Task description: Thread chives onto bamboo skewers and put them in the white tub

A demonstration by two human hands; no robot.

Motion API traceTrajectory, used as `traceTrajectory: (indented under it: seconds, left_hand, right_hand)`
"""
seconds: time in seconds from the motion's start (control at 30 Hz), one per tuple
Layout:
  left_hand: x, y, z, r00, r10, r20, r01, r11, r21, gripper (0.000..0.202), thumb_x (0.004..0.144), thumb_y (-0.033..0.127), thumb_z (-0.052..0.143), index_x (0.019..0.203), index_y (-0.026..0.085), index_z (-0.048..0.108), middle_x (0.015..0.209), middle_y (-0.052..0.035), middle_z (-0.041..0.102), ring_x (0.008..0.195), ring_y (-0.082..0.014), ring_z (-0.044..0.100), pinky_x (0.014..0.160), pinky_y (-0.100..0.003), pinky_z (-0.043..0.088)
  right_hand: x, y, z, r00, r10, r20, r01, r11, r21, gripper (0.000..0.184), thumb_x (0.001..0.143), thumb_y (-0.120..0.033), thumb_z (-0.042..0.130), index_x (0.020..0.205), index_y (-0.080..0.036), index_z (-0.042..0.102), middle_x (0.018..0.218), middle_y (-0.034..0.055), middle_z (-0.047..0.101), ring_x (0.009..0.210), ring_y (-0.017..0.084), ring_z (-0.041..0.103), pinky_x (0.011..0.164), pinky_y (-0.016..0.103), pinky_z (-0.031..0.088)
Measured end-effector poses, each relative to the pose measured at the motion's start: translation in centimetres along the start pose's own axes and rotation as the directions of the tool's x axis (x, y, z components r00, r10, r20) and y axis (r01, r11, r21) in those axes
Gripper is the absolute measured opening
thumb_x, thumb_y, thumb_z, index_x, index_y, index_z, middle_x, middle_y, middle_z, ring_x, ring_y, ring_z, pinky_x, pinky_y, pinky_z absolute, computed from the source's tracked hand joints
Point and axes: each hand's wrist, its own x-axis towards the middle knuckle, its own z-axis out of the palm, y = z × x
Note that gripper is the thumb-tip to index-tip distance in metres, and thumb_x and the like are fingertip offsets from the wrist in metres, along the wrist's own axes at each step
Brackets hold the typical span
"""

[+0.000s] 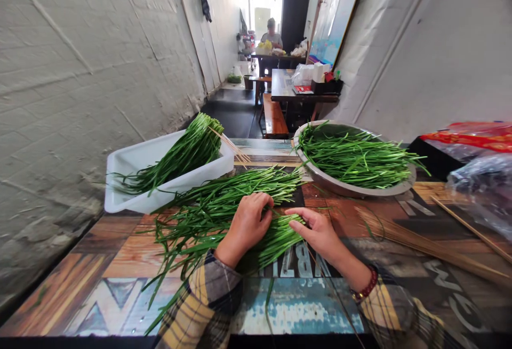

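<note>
A loose heap of garlic chives (224, 194) lies across the table before me, pale stem ends toward the right. My left hand (250, 224) rests over the nearer chives with its fingers curled in on them. At their pale ends, my right hand (316, 229) closes its thumb and fingers on the stems. A thin bamboo skewer (334, 290) runs from beneath the right hand toward the table's front edge; whether the fingers touch it is hidden. A single chive leaf (269, 303) lies near the front edge.
A white plastic tray (138, 149) at the left holds a chive bundle, with several skewers (234, 146) at its corner. Back right stands a metal basin (320, 176) of chives. Skewers (432, 250) and plastic bags (480, 178) lie right. A person (272, 34) sits far behind.
</note>
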Motion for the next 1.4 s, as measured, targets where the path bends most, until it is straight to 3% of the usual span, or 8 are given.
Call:
traceTrajectory:
  seconds: [0.23, 0.4, 0.5, 0.6, 0.8, 1.07, 1.4]
  left_hand:
    - [-0.1, 0.1, 0.2, 0.988, 0.088, 0.124, -0.106, 0.983, 0.150, 0.030, 0.080, 0.009, 0.052, 0.105, 0.021, 0.064, 0.095, -0.0048, 0.063, 0.094, -0.0212, 0.056, 0.086, -0.037, 0.038]
    - [0.0, -0.2, 0.1, 0.981, 0.108, 0.162, -0.145, 0.961, 0.235, 0.016, 0.088, 0.025, 0.055, 0.090, 0.020, 0.070, 0.092, -0.0063, 0.061, 0.090, -0.0211, 0.055, 0.084, -0.038, 0.038]
    - [0.1, -0.2, 0.0, 0.976, 0.104, 0.191, -0.160, 0.939, 0.305, 0.018, 0.088, 0.023, 0.056, 0.078, 0.019, 0.069, 0.089, -0.0061, 0.061, 0.087, -0.0211, 0.054, 0.082, -0.038, 0.037]
    - [0.2, 0.0, -0.2, 0.983, 0.105, 0.149, -0.149, 0.934, 0.325, 0.020, 0.090, 0.023, 0.054, 0.075, 0.018, 0.066, 0.089, -0.0059, 0.062, 0.087, -0.0209, 0.054, 0.083, -0.039, 0.036]
    - [0.2, 0.1, -0.2, 0.998, 0.070, -0.003, -0.070, 0.997, 0.038, 0.017, 0.093, 0.021, 0.047, 0.083, 0.018, 0.061, 0.084, -0.0034, 0.064, 0.084, -0.0170, 0.057, 0.081, -0.032, 0.038]
    - [0.1, 0.6, 0.9, 0.998, -0.046, 0.048, 0.061, 0.927, -0.371, 0.014, 0.089, 0.020, 0.051, 0.080, 0.016, 0.061, 0.076, -0.0005, 0.064, 0.071, -0.0127, 0.057, 0.067, -0.023, 0.041]
    - [0.3, 1.2, 1.0, 0.998, -0.066, 0.008, 0.061, 0.857, -0.512, 0.013, 0.085, 0.020, 0.058, 0.076, 0.015, 0.066, 0.078, -0.0027, 0.066, 0.076, -0.0139, 0.060, 0.072, -0.024, 0.044]
  right_hand:
    - [-0.1, 0.0, 0.0, 1.000, 0.012, 0.005, -0.012, 1.000, 0.014, 0.026, 0.082, -0.030, 0.062, 0.103, -0.019, 0.070, 0.100, 0.0062, 0.074, 0.089, 0.022, 0.068, 0.082, 0.035, 0.053]
    - [-0.2, -0.1, -0.1, 1.000, 0.017, 0.003, -0.017, 1.000, 0.021, 0.024, 0.081, -0.029, 0.062, 0.102, -0.019, 0.070, 0.101, 0.0063, 0.074, 0.091, 0.022, 0.068, 0.084, 0.036, 0.052]
    - [-0.3, -0.1, -0.1, 1.000, 0.003, -0.001, -0.003, 1.000, 0.000, 0.024, 0.081, -0.028, 0.062, 0.102, -0.019, 0.070, 0.103, 0.0063, 0.073, 0.094, 0.022, 0.068, 0.086, 0.036, 0.051]
    - [-0.3, -0.3, -0.2, 1.000, -0.006, -0.003, 0.006, 1.000, -0.012, 0.024, 0.082, -0.028, 0.061, 0.102, -0.019, 0.069, 0.104, 0.0065, 0.073, 0.096, 0.022, 0.067, 0.089, 0.037, 0.050]
    - [-0.5, -1.0, -0.3, 1.000, -0.028, -0.003, 0.028, 0.998, -0.049, 0.024, 0.082, -0.028, 0.061, 0.102, -0.020, 0.070, 0.104, 0.0062, 0.074, 0.097, 0.022, 0.067, 0.089, 0.037, 0.050]
    - [-0.6, -1.3, -0.3, 0.999, -0.027, -0.023, 0.026, 0.999, -0.029, 0.024, 0.082, -0.029, 0.061, 0.103, -0.020, 0.070, 0.103, 0.0057, 0.074, 0.094, 0.022, 0.067, 0.087, 0.036, 0.051]
    - [-0.7, -1.2, -0.2, 1.000, -0.012, -0.003, 0.012, 0.999, 0.045, 0.022, 0.083, -0.028, 0.061, 0.101, -0.019, 0.068, 0.102, 0.0063, 0.073, 0.094, 0.021, 0.066, 0.086, 0.034, 0.050]
